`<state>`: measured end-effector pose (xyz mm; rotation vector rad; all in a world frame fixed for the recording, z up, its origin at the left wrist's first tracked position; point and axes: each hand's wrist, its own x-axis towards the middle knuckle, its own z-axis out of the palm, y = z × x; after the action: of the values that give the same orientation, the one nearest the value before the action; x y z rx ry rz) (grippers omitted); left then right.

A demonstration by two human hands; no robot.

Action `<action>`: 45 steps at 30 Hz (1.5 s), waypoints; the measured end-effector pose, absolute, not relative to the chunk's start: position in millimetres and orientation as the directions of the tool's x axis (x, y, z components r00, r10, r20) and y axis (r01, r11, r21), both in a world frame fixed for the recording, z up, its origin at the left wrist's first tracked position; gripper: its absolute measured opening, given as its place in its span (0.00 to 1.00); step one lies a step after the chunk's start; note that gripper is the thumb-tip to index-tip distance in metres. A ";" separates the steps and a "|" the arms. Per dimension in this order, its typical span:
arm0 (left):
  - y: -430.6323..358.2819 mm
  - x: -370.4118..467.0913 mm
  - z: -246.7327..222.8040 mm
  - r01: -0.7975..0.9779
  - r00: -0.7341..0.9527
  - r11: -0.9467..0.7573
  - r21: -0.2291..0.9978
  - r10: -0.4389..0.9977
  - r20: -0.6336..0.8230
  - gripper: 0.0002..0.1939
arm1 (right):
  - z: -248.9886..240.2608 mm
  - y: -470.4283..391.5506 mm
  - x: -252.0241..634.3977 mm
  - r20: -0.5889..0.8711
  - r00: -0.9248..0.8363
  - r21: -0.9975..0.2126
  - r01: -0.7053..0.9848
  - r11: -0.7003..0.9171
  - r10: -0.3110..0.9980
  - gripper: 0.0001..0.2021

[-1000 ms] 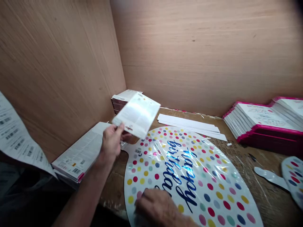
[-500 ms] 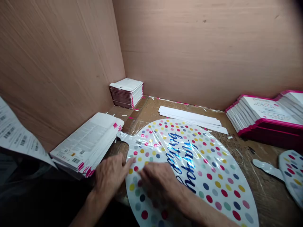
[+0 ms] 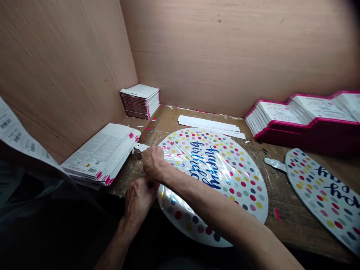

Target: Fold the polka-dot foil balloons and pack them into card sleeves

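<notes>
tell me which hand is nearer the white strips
Right. The right hand is at the left edge of the balloon, below and left of the white strips in the picture. The left hand is lower, farther from the strips.

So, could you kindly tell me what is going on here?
A person has both hands at the edge of a flat, dotted balloon lettered in blue. The right hand is by its neck, with the left hand just below in the picture; their hold is hard to make out. A second dotted balloon lies to the right, a pile of printed cards to the left, and white strips behind.
</notes>
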<state>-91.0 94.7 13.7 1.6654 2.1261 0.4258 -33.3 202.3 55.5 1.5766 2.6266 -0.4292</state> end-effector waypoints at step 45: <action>63.8 -10.1 31.7 0.958 -0.129 0.194 0.213 0.950 -0.284 0.24 | 20.0 144.1 210.7 0.170 -0.453 -0.149 0.866 0.478 0.875 0.16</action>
<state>-10.1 63.8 31.7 1.7937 2.1229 -0.0286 210.7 144.1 20.0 1.7300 2.8868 -0.0690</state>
